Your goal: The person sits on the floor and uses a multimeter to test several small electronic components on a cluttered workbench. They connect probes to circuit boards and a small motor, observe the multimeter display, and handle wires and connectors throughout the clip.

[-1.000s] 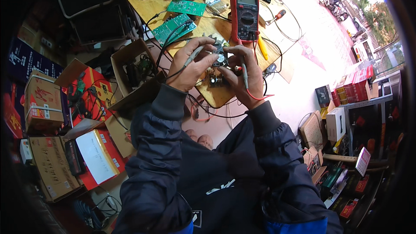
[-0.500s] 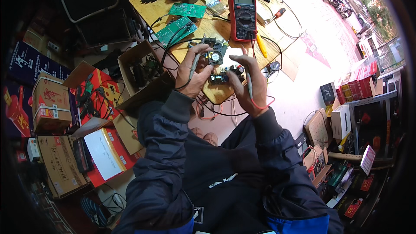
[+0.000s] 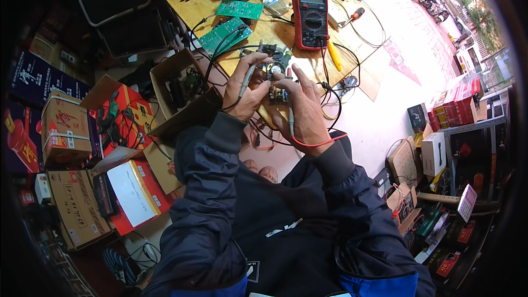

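My left hand (image 3: 246, 94) holds a thin grey test probe with a black lead, its tip up against a small circuit board (image 3: 276, 80). My right hand (image 3: 304, 111) grips the same small board from the right and pinches a probe with a red lead that loops around the wrist. The board, with dark components on it, is held above the near edge of the wooden table (image 3: 286, 30). A red multimeter (image 3: 310, 8) lies just beyond the hands, its leads running toward them.
Two green circuit boards (image 3: 224, 34) lie on the table to the left, a yellow-handled tool (image 3: 335, 56) to the right. An open cardboard box (image 3: 177, 82) of parts stands left of the table. Red and brown cartons (image 3: 66, 132) crowd the floor at left; shelves of boxes (image 3: 456, 113) at right.
Both hands have shifted slightly on the small board, staying above the table's near edge. The left probe is now angled up against the board. The view has tilted a little.
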### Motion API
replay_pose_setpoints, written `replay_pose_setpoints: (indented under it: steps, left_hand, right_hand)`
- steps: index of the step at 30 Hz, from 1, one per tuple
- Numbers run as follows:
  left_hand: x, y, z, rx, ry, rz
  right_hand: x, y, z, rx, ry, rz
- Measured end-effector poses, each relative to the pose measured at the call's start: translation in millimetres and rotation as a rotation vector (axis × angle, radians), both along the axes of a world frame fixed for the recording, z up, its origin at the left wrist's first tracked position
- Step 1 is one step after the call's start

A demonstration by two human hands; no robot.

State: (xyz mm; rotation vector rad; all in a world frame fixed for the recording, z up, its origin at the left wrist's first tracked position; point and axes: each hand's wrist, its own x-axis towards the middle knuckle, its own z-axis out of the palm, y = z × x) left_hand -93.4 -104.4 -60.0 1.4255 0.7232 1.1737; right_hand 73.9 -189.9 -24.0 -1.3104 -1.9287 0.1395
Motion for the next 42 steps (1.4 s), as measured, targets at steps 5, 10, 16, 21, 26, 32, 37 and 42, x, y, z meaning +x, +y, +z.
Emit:
replay_pose_setpoints:
  steps: [5,10,16,21,26,32,37,42]
  left_hand:
    - [-1.5,-2.7,2.5,-0.027,-0.062,-0.046]
    - [-1.7,-2.0,4.1,-0.012,-0.026,-0.034]
    - [0.5,-3.7,4.7,-0.042,-0.113,-0.024]
    - [1.3,-3.4,6.5,-0.029,-0.129,-0.019]
    - [2.4,-3.7,6.8,0.008,-0.106,-0.012]
    - [0.2,-2.6,5.6,-0.03,-0.128,-0.054]
    - [0.1,-1.9,3.3,-0.019,-0.121,-0.049]
    - [1.0,-1.7,2.0,-0.015,-0.144,-0.045]
  right_hand:
    - [3.5,4.4,2.4,-0.021,-0.031,-0.031]
    - [2.6,-0.1,4.7,-0.027,-0.027,0.004]
    - [4.8,-1.2,6.8,0.0,0.007,-0.067]
    - [23.8,-19.1,8.6,-0.048,0.206,-0.113]
    - [33.8,-35.6,5.3,-0.057,0.211,-0.129]
    - [28.6,-43.0,1.7,-0.044,0.152,-0.13]
    - [28.6,-45.9,-0.1,-0.058,0.15,-0.105]
    - [29.8,-47.0,-1.9,-0.092,0.143,-0.092]
